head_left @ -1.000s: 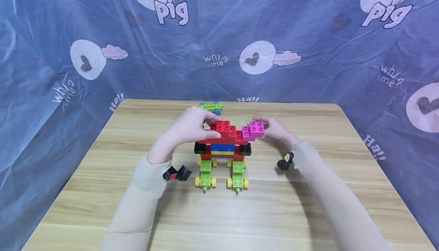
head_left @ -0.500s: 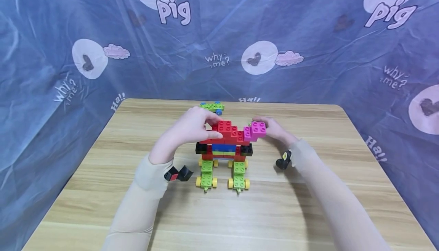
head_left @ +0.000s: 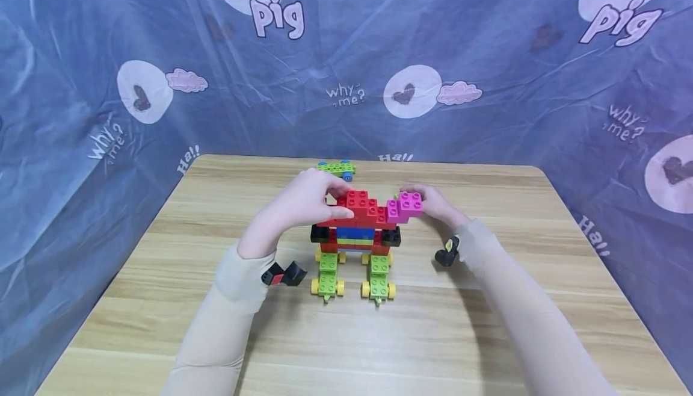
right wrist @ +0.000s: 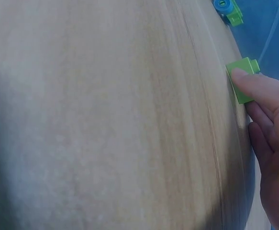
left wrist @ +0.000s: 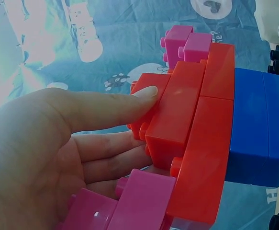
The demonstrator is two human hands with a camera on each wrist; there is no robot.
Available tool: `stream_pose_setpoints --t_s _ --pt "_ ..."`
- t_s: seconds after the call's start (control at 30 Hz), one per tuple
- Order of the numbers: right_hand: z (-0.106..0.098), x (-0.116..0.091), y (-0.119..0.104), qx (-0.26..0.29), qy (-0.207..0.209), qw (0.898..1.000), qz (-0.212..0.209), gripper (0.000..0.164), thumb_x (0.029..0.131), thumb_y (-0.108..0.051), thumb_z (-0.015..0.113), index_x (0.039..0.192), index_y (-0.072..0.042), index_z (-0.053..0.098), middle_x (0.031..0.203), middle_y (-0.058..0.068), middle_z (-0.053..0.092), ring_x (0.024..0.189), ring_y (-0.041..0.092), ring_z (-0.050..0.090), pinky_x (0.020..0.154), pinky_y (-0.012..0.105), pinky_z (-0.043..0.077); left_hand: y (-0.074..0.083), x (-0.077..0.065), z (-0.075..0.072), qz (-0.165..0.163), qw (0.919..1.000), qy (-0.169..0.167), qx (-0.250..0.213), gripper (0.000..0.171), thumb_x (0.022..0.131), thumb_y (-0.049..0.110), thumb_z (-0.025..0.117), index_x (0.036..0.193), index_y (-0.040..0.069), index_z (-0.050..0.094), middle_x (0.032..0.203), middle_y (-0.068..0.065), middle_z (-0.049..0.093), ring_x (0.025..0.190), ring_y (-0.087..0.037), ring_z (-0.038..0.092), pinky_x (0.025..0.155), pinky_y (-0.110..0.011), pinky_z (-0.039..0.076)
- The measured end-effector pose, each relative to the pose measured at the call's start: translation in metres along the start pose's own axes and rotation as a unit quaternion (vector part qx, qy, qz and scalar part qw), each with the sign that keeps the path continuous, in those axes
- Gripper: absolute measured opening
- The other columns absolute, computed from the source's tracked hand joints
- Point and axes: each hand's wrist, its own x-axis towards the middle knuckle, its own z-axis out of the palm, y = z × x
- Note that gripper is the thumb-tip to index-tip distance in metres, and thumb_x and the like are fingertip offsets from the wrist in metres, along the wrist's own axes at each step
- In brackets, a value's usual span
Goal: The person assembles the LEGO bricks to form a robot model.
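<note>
A toy-brick model stands mid-table, red bricks (head_left: 357, 204) on top, blue bricks (head_left: 354, 233) below, and black bricks (head_left: 391, 237) at its sides. Under it are green wheeled bases (head_left: 327, 281) with yellow wheels. My left hand (head_left: 300, 202) grips the upper red part, thumb on the near face and fingers behind it. Pink bricks (head_left: 409, 203) jut out at the right end; the left wrist view shows further pink bricks (left wrist: 141, 201) at the other end. My right hand (right wrist: 275, 124) pinches a small green brick (right wrist: 245, 95) behind the pink end, mostly hidden in the head view.
A green wheeled base with blue wheels (head_left: 337, 170) lies at the table's back edge. The wooden table (head_left: 460, 336) meets a blue printed cloth (head_left: 346, 125) behind and at both sides. Black wrist cameras (head_left: 447, 253) stick out from the sleeves.
The whole head view has shifted slightly, everything appearing a little further right. Both hands keep their holds, and the model stands as before.
</note>
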Motion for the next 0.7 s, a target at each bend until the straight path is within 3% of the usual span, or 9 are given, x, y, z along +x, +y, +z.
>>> stream_pose_setpoints --t_s 0.7 --pt "0.0021 -0.003 -0.0055 -0.021 0.023 0.999 0.01 0.05 0.08 0.003 0.066 0.129 0.006 0.054 0.126 0.029 0.057 0.116 0.044 0.054 0.103 0.054 0.04 0.0054 -0.0008 -0.0052 -0.009 0.9999 -0.011 0.005 0.046 0.081 0.029 0.078 0.121 0.009 0.067 0.111 -0.006 0.072 0.101 -0.019 0.066 0.088 -0.035 0.053"
